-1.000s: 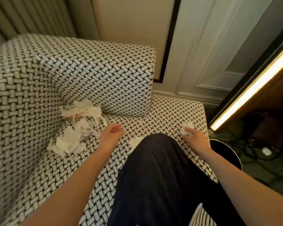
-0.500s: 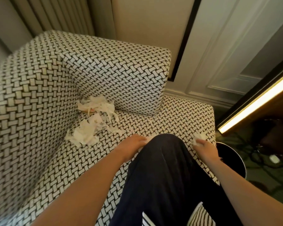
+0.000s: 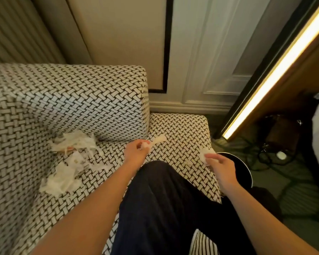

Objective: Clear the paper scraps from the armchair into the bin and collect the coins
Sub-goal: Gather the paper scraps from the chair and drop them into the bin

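Head view, looking down on a woven black-and-white armchair [image 3: 81,100]. The left hand [image 3: 135,153], centre frame, pinches a thin paper strip [image 3: 158,140] that trails toward the upper right, over the seat. The right hand [image 3: 221,167], right of centre, has its fingers curled round a crumpled paper wad [image 3: 204,155], held at the seat's right edge just beside the rim of the dark round bin [image 3: 243,169]. The bin stands on the floor against the chair's right side; the right wrist and forearm cover part of its near rim.

The hands are well apart, with a knee in dark trousers [image 3: 164,205] planted on the seat between them, hiding the seat's near middle. The main pile of paper scraps [image 3: 70,162] lies left of centre, in the corner where the seat meets the upholstered back and side. Something small and reddish shows within it; whether it is a coin cannot be told.

Surroundings: a pleated curtain [image 3: 17,34] at upper left; a white panelled door [image 3: 219,52] at top centre; a lit light strip [image 3: 276,70] running diagonally down from the upper right; tangled cables [image 3: 265,160] and a dark box [image 3: 282,134] on the green floor at right.
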Motion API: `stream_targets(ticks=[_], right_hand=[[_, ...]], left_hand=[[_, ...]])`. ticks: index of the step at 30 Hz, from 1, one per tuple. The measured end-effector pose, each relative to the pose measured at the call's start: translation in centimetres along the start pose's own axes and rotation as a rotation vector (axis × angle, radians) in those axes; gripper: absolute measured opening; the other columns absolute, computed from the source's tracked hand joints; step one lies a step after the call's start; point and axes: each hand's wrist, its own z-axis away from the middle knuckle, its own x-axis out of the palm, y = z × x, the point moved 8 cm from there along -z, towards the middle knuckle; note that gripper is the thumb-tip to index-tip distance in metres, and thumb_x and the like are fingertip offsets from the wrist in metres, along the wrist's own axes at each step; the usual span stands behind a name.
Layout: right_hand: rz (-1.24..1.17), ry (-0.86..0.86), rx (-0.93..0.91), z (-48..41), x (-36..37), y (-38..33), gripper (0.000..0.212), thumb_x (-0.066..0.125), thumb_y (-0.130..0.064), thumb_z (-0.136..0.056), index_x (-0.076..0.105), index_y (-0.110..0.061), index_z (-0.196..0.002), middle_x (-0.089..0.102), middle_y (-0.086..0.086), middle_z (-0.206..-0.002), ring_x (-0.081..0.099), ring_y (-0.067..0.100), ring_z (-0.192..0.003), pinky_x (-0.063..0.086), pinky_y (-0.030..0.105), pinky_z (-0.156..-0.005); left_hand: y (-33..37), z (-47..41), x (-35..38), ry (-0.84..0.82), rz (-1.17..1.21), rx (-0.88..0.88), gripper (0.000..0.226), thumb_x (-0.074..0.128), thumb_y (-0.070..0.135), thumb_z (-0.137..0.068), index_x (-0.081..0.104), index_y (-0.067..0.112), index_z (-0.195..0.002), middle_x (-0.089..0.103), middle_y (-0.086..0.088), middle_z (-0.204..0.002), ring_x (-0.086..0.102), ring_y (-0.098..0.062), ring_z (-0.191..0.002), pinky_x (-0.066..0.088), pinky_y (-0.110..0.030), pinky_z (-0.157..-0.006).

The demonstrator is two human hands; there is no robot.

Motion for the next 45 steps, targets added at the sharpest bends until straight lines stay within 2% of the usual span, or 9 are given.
stream_targets(ticks=[3,7,13,17,23,32,35,40,45], right_hand=[[-0.127,0.057,0.004,-0.4,-3.2,-0.1,0.016,0.062,-0.007,-0.086,0.07,-0.021,-0.084,0.064,-0.001,-0.103,0.062,0.015,-0.094,0.054,0.029,-0.077],[-0.124,0.139,-0.032,-1.3,-8.0,0.1,0.017,0.065,-0.008,-0.083,0.072,-0.023,-0.08,0.065,-0.006,-0.102,0.059,0.014,-0.102,0.049,0.041,-0.094],[-0.144,0.181,-0.057,-1.7,-12.7,0.9,0.025,0.06,-0.006,-0.084,0.072,-0.027,-0.077,0.063,-0.001,-0.111,0.059,0.014,-0.098,0.053,0.041,-0.089],[-0.159,0.199,-0.018,-2.4,-14.4,2.6,0.024,0.061,-0.004,-0.083,0.072,-0.025,-0.078,0.062,0.002,-0.112,0.058,0.02,-0.106,0.052,0.041,-0.091],[-0.24,0.193,0.083,-3.8,-13.7,5.0,0.023,0.061,-0.001,-0.081,0.071,-0.02,-0.076,0.062,0.008,-0.113,0.06,0.023,-0.103,0.053,0.04,-0.09],[-0.318,0.123,0.199,-5.0,-12.1,5.6,0.022,0.054,-0.005,-0.089,0.064,-0.019,-0.102,0.055,0.01,-0.124,0.055,0.022,-0.107,0.048,0.036,-0.094],[-0.272,0.001,0.211,-4.6,-11.5,5.3,0.034,0.054,-0.016,-0.094,0.052,-0.027,-0.126,0.046,0.008,-0.137,0.05,0.018,-0.108,0.042,0.03,-0.087],[-0.128,-0.145,0.263,-4.1,-11.0,5.6,0.063,0.048,-0.041,-0.096,0.012,-0.043,-0.148,0.022,0.005,-0.156,0.03,0.031,-0.138,0.029,0.046,-0.111],[-0.074,-0.093,0.219,-3.6,-11.1,4.1,0.054,0.042,-0.039,-0.099,0.024,-0.026,-0.148,0.036,0.01,-0.149,0.039,0.028,-0.132,0.033,0.036,-0.102]], left_hand=[[3.8,-0.1,4.4,-0.11,0.197,-0.051,0.024,0.059,-0.002,-0.086,0.065,0.015,-0.103,0.062,0.001,-0.095,0.061,-0.012,-0.083,0.055,-0.033,-0.085],[6.9,0.9,12.0,-0.282,0.335,-0.137,0.028,0.059,-0.004,-0.085,0.064,0.014,-0.106,0.061,-0.004,-0.103,0.062,-0.016,-0.092,0.055,-0.031,-0.086],[6.8,3.4,20.8,-0.445,0.368,-0.326,0.046,0.058,-0.007,-0.084,0.052,0.007,-0.128,0.058,-0.01,-0.102,0.06,-0.021,-0.095,0.051,-0.037,-0.095],[7.1,4.8,23.6,-0.542,0.346,-0.395,0.048,0.056,0.002,-0.09,0.043,0.011,-0.135,0.053,-0.016,-0.127,0.061,-0.024,-0.105,0.052,-0.033,-0.088],[7.4,5.9,24.2,-0.707,0.145,-0.308,0.055,0.054,0.016,-0.094,0.033,0.019,-0.145,0.04,-0.009,-0.144,0.048,-0.025,-0.124,0.044,-0.034,-0.094],[7.1,4.9,22.6,-0.723,0.042,-0.24,0.04,0.048,0.019,-0.096,0.045,0.02,-0.136,0.053,-0.004,-0.133,0.054,-0.02,-0.117,0.041,-0.04,-0.104],[7.5,5.1,22.3,-0.728,0.045,-0.224,0.04,0.047,0.019,-0.097,0.045,0.02,-0.137,0.053,-0.003,-0.133,0.053,-0.019,-0.118,0.041,-0.04,-0.104],[8.0,5.1,21.8,-0.725,0.083,-0.21,0.038,0.046,0.017,-0.097,0.047,0.021,-0.135,0.055,-0.003,-0.132,0.055,-0.018,-0.116,0.042,-0.039,-0.102],[8.1,5.0,20.2,-0.717,0.145,-0.187,0.036,0.045,0.02,-0.098,0.049,0.021,-0.134,0.059,-0.001,-0.126,0.057,-0.017,-0.112,0.043,-0.037,-0.098]])
